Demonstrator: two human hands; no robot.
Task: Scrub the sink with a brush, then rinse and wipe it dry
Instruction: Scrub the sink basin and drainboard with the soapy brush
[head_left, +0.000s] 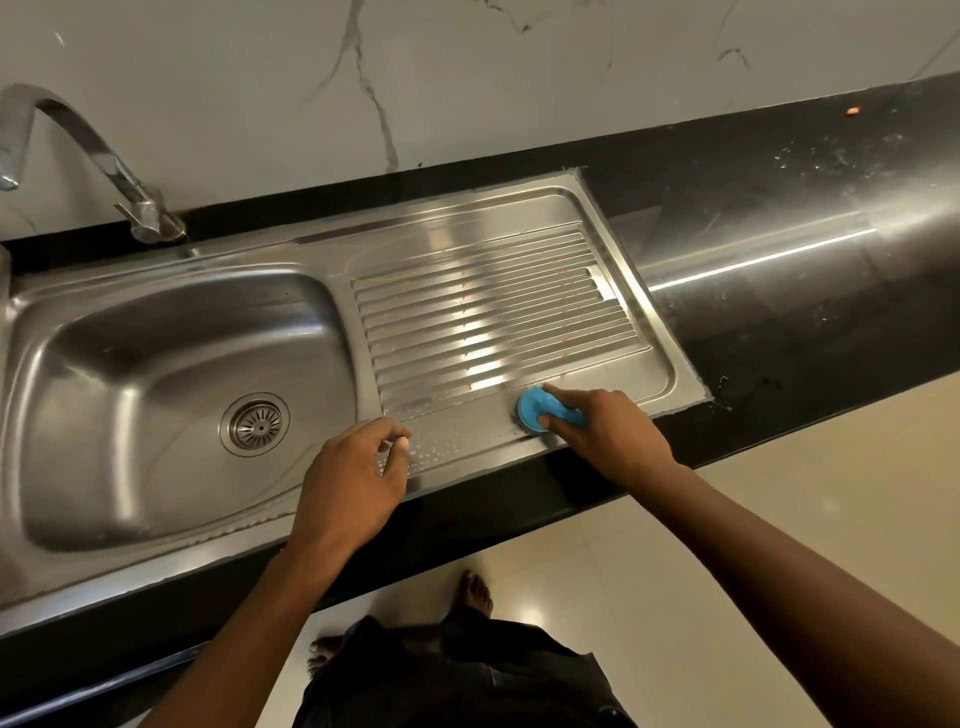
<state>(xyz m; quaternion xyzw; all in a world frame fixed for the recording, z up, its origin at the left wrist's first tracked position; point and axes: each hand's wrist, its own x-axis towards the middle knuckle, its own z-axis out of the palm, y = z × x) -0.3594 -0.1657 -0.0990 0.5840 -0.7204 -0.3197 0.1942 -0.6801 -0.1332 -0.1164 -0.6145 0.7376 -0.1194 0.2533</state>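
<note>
A steel sink fills the counter, with its basin (119, 374) on the left and a ribbed drainboard (488, 312) on the right. My right hand (608, 434) presses a blue brush (535, 408) onto the flat front strip of the drainboard, index finger stretched over its top. Dark bristles show under the brush. My left hand (353, 478) rests on the sink's front rim beside the basin, fingers curled with nothing visible in them. Small water or soap droplets (436, 452) dot the steel between my hands.
A curved chrome tap (98, 156) stands at the back left over the basin, whose drain strainer (254, 423) sits in its floor. Black counter (779, 322) extends right of the sink. Marble wall behind. Bare feet and a tiled floor show below the counter edge.
</note>
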